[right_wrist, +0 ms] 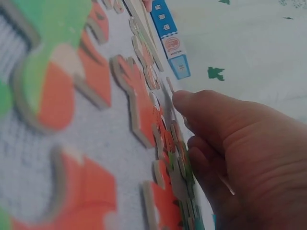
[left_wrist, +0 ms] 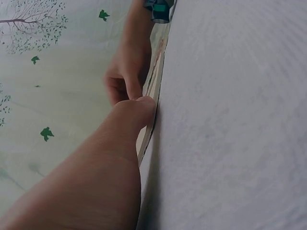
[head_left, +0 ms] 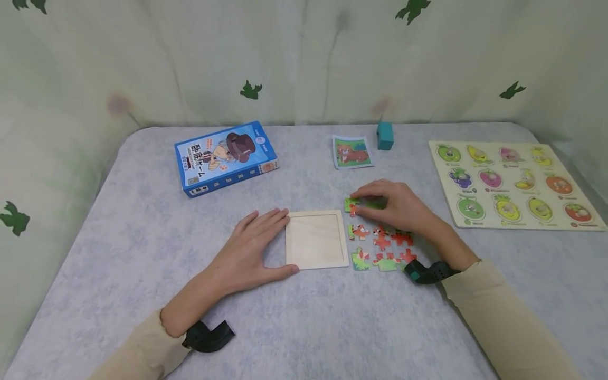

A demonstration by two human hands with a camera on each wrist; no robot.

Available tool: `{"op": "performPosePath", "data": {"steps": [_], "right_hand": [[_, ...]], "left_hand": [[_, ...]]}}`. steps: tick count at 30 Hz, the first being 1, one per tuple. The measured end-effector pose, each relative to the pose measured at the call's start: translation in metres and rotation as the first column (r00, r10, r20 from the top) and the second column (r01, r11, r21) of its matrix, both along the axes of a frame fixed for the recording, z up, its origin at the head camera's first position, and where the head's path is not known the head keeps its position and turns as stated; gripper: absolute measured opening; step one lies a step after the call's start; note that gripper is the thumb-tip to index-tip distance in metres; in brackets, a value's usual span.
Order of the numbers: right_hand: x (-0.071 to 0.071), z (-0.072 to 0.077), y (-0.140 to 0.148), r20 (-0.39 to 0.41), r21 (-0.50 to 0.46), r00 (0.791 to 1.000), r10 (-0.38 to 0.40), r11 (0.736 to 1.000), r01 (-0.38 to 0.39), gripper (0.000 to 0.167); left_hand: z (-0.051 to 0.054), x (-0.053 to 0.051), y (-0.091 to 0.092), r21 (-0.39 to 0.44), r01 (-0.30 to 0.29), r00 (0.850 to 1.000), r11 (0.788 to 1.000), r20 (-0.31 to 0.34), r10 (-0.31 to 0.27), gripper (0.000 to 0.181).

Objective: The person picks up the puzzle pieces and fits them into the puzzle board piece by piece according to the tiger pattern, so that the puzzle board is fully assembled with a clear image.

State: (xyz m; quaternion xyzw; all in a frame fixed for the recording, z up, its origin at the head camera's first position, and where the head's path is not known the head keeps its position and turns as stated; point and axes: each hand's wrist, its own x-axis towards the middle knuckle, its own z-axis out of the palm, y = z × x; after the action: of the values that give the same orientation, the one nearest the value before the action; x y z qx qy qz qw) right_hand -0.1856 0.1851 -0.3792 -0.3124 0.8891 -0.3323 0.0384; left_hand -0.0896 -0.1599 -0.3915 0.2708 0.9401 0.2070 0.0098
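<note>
Pale wooden square tray (head_left: pixel 315 240), head view: our left hand (head_left: pixel 258 248) steadies its left edge, fingers spread; our right hand (head_left: pixel 396 208) pinches a green-and-orange jigsaw piece (head_left: pixel 350 205) beside its upper right, best gripped by the edges. On a blue rectangular box (head_left: pixel 228 158) we read 卧底ゲーム.

Left wrist: our thumb touches the tray; light pressure should suffice.

Right wrist: flat orange-and-green pieces (right_wrist: pixel 141 112) lie beneath; box print blurs.

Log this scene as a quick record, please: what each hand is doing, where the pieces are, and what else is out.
Left hand: touches wooden tray, left side
Right hand: pinches puzzle piece
Other pieces: right of tray, outside it
Farther back: blue box, picture card, teal block
Far right: fruit board
</note>
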Motion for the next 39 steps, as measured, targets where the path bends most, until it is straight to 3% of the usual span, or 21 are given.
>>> {"op": "performPosePath", "data": {"steps": [14,39], "right_hand": [[0.005,0.006,-0.004,0.004,-0.01,1.0,-0.001,1.0,0.001,0.032],[0.016,0.016,-0.026,0.011,-0.099,0.999,0.041,0.994,-0.04,0.031]], "left_hand": [[-0.001,0.0,-0.001,-0.011,0.005,1.0,1.0,-0.013,-0.005,0.109],[-0.001,0.001,-0.002,-0.036,0.014,1.0,0.999,-0.003,-0.014,0.106]]}}
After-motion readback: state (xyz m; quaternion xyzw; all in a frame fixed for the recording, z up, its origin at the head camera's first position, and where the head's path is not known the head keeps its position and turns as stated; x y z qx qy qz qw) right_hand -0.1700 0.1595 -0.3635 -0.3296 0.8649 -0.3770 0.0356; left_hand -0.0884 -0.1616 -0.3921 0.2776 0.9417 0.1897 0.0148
